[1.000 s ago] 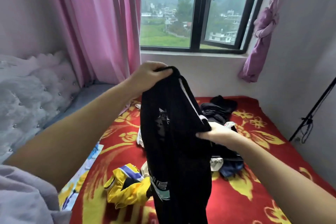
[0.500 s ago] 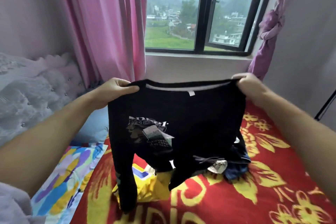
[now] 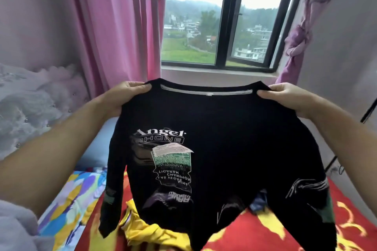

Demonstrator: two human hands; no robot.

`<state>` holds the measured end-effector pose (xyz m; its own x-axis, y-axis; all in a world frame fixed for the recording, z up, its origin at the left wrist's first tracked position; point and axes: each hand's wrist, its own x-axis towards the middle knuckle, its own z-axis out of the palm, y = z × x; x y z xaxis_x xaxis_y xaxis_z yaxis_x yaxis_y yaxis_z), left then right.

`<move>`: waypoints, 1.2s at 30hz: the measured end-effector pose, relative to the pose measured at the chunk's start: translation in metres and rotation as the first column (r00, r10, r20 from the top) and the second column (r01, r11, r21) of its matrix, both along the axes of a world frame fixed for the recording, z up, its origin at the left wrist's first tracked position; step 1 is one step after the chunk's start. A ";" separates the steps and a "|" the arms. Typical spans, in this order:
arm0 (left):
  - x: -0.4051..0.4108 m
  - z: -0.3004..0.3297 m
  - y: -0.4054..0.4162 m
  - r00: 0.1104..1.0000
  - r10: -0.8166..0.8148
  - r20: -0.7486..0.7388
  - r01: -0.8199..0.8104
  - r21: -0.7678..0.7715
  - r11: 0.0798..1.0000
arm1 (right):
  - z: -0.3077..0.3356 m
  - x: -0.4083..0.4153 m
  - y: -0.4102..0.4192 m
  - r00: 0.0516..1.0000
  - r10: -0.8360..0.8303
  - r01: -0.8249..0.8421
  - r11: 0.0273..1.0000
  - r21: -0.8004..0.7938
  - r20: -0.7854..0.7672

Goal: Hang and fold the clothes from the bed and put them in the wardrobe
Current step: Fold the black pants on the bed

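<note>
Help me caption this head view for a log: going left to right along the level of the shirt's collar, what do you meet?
Tufted headboard → left hand gripping one shoulder → black shirt with its collar stretched between → right hand gripping the other shoulder.

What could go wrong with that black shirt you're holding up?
The black long-sleeved shirt hangs only from the left hand and right hand at its shoulders, so it might slip. Its hem hangs by the yellow garment on the red floral bedspread and could snag or drag it.
</note>
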<state>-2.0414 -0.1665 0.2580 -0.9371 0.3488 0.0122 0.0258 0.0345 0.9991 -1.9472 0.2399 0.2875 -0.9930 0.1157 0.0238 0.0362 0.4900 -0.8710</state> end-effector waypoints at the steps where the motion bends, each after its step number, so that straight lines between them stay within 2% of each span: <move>1: 0.002 -0.003 0.010 1.000 0.014 0.021 -0.014 -0.006 1.000 | -0.006 -0.003 -0.009 0.998 -0.055 0.055 0.998 0.016 -0.022; 5: 0.028 -0.020 0.068 0.999 -0.032 0.031 0.032 0.001 0.999 | -0.028 -0.008 -0.057 0.989 -0.150 0.150 0.983 -0.102 0.009; 10: 0.060 -0.044 0.131 0.987 -0.158 -0.006 0.156 -0.130 0.979 | -0.051 -0.004 -0.129 1.000 0.003 0.000 0.981 -0.196 0.012; 12: 0.062 -0.047 0.136 0.989 -0.147 -0.001 0.146 -0.130 0.981 | -0.054 0.000 -0.145 0.995 0.100 -0.099 0.986 -0.134 0.001; 16: 0.062 -0.049 0.125 0.979 -0.203 -0.012 0.202 -0.063 0.977 | -0.050 0.009 -0.138 0.948 0.315 -0.319 0.939 0.128 0.053; 18: 0.065 -0.044 0.123 0.972 -0.235 0.005 0.235 0.009 0.972 | -0.051 0.010 -0.128 0.923 0.376 -0.385 0.907 0.170 0.080; 21: 0.068 -0.030 0.122 0.948 -0.318 0.032 0.313 0.105 0.944 | -0.052 0.008 -0.120 0.910 0.415 -0.409 0.896 0.175 0.003; 22: 0.069 -0.026 0.122 0.942 -0.334 -0.021 0.335 0.053 0.941 | -0.051 0.007 -0.118 0.911 0.410 -0.398 0.900 0.177 -0.036; 23: 0.070 -0.023 0.120 0.935 -0.322 -0.146 0.311 -0.090 0.946 | -0.049 0.005 -0.115 0.914 0.399 -0.383 0.908 0.172 -0.073; 24: 0.069 -0.021 0.118 0.895 -0.286 -0.341 0.191 -0.287 0.939 | -0.047 0.004 -0.112 0.917 0.384 -0.367 0.918 0.153 -0.107; 25: 0.067 -0.020 0.117 0.795 -0.266 -0.545 -0.019 -0.461 0.887 | -0.045 0.004 -0.107 0.921 0.366 -0.353 0.929 0.112 -0.133; 26: 0.064 -0.019 0.117 0.648 -0.276 -0.710 -0.249 -0.541 0.803 | -0.045 0.003 -0.103 0.926 0.347 -0.343 0.938 0.053 -0.148; 27: 0.062 -0.017 0.117 0.532 -0.310 -0.788 -0.402 -0.558 0.726 | -0.044 0.004 -0.100 0.926 0.341 -0.346 0.938 -0.003 -0.162; 28: 0.060 -0.016 0.118 0.482 -0.348 -0.804 -0.460 -0.570 0.681 | -0.043 0.006 -0.099 0.919 0.347 -0.360 0.932 -0.038 -0.186; 29: 0.057 -0.014 0.120 0.481 -0.387 -0.787 -0.434 -0.597 0.674 | -0.042 0.008 -0.098 0.910 0.354 -0.373 0.927 -0.050 -0.217; 32: 0.050 -0.003 0.131 0.615 -0.389 -0.686 -0.139 -0.579 0.804 | -0.039 0.015 -0.092 0.898 0.294 -0.327 0.944 -0.050 -0.328; 34: 0.046 0.007 0.140 0.602 -0.362 -0.711 -0.121 -0.530 0.839 | -0.047 0.022 -0.079 0.918 0.201 -0.232 0.971 -0.052 -0.343; 36: 0.043 0.019 0.153 0.561 -0.388 -0.732 -0.100 -0.525 0.845 | -0.071 0.030 -0.064 0.951 0.182 -0.168 0.983 0.074 -0.250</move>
<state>-1.9985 -0.0137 0.2767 -0.5503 0.6627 0.5079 0.8323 0.3864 0.3975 -1.9174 0.1755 0.2161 -0.9577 -0.0672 0.2797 -0.2737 0.5128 -0.8137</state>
